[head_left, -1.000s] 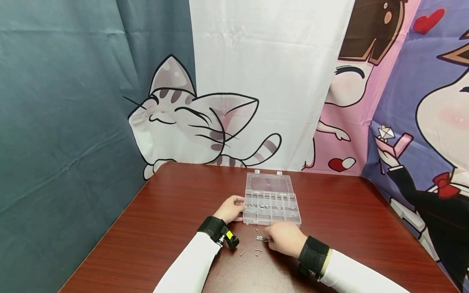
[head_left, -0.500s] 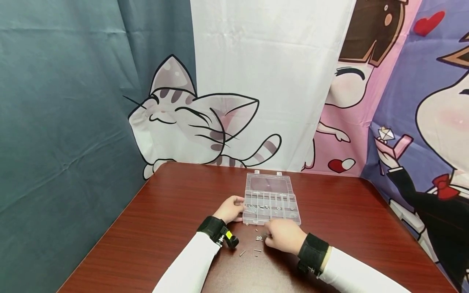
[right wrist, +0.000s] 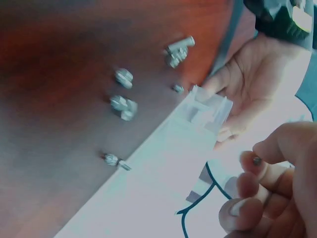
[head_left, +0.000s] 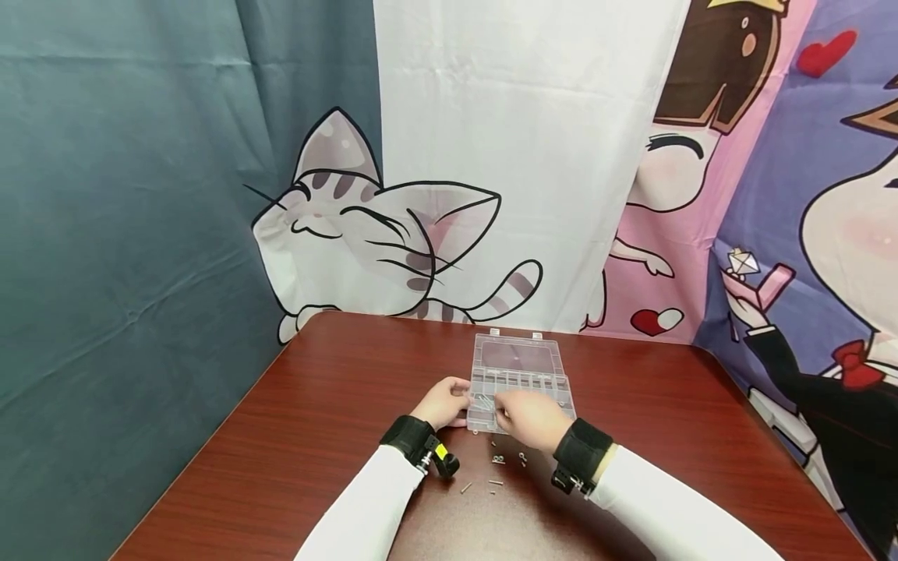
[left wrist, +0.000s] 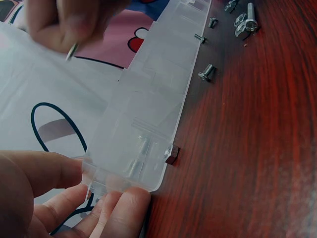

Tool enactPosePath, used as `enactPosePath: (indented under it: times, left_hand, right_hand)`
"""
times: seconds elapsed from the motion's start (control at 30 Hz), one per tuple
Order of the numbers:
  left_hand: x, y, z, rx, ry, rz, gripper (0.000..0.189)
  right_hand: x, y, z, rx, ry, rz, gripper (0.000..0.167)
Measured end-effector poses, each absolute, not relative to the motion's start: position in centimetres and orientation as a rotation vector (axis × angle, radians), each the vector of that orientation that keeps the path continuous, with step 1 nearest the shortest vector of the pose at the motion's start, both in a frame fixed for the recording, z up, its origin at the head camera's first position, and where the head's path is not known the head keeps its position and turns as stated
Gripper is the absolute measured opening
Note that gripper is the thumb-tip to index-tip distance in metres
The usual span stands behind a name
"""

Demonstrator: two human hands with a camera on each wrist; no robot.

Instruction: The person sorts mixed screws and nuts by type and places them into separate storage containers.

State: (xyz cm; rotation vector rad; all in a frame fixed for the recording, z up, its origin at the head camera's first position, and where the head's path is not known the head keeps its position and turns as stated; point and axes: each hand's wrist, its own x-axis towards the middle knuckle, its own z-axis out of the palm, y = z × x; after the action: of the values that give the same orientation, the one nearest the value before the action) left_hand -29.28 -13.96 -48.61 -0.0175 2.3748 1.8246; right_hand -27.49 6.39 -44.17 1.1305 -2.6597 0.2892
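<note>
A clear plastic compartment box (head_left: 517,356) lies with its lid folded back on the table. My left hand (head_left: 440,403) grips its left end, thumb on one side and fingers on the other, as the left wrist view shows. Over the box's front compartments is my right hand (head_left: 533,419), pinching a small screw (left wrist: 72,52) between thumb and fingertips; only part of the screw shows. Long screws (left wrist: 143,146) lie in the end compartment by my left hand. A nut (left wrist: 171,153) rests on the table against the box's front edge.
Loose screws and nuts are scattered on the table (head_left: 337,436) before the box, including a short screw (left wrist: 207,73) near its edge and a long screw (head_left: 466,488) nearer me. A printed cloth (head_left: 435,93) hangs behind the table.
My right hand has lifted from the loose hardware and moved forward over the box, uncovering small pieces on the table. My left hand keeps its grip on the box.
</note>
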Motion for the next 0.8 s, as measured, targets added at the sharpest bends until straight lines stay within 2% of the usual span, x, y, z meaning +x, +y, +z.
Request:
enactPosePath:
  times: [0.33,0.8]
  left_hand:
    - [-28.9,-14.0,-48.2,-0.023,2.374,1.828,0.038]
    - [-29.0,-13.9,-48.2,-0.009,2.362,1.848,0.039]
  right_hand:
    - [-29.0,4.5,-43.7,1.193,-2.653,0.202,0.019]
    - [-28.9,4.5,-44.2,1.153,-2.766,0.258,0.009]
